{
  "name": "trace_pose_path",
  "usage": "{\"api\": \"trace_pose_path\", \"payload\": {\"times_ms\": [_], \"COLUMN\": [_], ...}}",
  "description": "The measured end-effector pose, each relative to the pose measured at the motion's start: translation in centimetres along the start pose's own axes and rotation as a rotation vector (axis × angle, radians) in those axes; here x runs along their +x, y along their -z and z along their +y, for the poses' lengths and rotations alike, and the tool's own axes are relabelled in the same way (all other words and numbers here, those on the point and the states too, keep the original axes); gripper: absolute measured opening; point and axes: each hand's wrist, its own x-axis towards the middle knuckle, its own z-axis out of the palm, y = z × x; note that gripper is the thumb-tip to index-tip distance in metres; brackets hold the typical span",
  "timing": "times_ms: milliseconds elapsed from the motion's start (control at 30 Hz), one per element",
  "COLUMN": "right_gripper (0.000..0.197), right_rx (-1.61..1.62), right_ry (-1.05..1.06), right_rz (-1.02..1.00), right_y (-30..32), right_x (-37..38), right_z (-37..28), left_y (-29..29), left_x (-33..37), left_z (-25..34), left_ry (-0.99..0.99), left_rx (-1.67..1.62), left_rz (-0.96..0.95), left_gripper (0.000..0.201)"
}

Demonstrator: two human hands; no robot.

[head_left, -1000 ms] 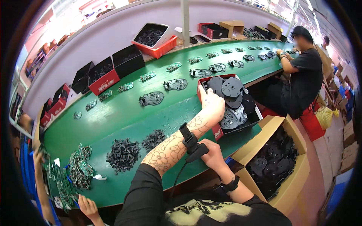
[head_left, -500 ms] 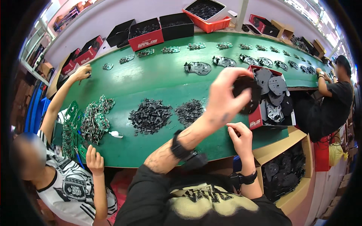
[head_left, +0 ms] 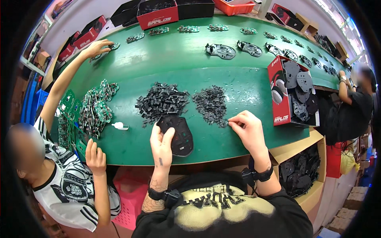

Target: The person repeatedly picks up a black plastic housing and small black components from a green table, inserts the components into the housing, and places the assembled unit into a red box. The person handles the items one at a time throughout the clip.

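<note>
My left hand (head_left: pixel 162 146) is closed on a black plastic mouse base (head_left: pixel 180 137), its thumb lying over the inner face. The base is held tilted above the table, just in front of a heap of small black rectangular pieces (head_left: pixel 162 101). My right hand (head_left: pixel 249 129) pinches thumb and forefinger together at the near right edge of a second heap of finer dark parts (head_left: pixel 211 105). Whatever sits between those fingertips is too small to make out. Right of that hand, a red box (head_left: pixel 281 107) holds several dark mouse bases.
Circuit boards (head_left: pixel 95 107) lie piled at left near a small white bottle (head_left: pixel 120 126). Rows of boards and mouse bases (head_left: pixel 220 51) run along the green table (head_left: pixel 166 73). A co-worker's hand (head_left: pixel 97 48) reaches a board at far left. A carton (head_left: pixel 299 170) stands below right.
My left hand has come back from the red box to the near middle with the mouse base. My right hand has moved slightly up and left, to the fine parts. The co-worker's hand reaches farther.
</note>
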Motion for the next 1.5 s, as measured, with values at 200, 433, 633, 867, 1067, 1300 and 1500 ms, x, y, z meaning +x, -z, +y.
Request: {"api": "trace_pose_path", "payload": {"times_ms": [200, 433, 633, 867, 1067, 1300, 1500], "right_gripper": [0.011, 0.011, 0.006, 0.007, 0.012, 0.012, 0.012], "right_rx": [0.096, 0.033, 0.546, 0.827, 0.789, 0.558, 0.59], "right_ry": [-0.055, -0.031, -0.283, -0.303, -0.199, -0.026, 0.029], "right_rz": [0.008, -0.017, -0.007, -0.345, -0.31, -0.362, -0.328], "right_y": [-0.1, -0.8, -1.3, -4.7, -6.0, -5.3, -5.9], "right_x": [1.0, 1.6, 0.6, -1.0, -0.9, -0.8, -0.5], "right_z": [-0.3, -0.6, -2.2, -5.3, -6.1, -6.0, -5.9], "left_y": [0.1, 0.9, 0.8, 1.2, 1.1, 0.7, 1.1], "left_x": [0.6, 0.7, 0.6, 0.7, 0.8, 0.6, 1.0], "left_z": [0.0, -0.4, -0.2, -0.6, -0.7, -0.2, -0.6], "left_ry": [-0.039, -0.049, -0.019, 0.031, 0.01, 0.015, 0.013], "left_rx": [-0.027, -0.045, -0.121, -0.065, -0.098, -0.101, -0.016], "left_rz": [-0.037, -0.084, -0.106, -0.115, -0.12, -0.128, -0.146], "left_gripper": [0.027, 0.03, 0.036, 0.032, 0.031, 0.031, 0.031]}}
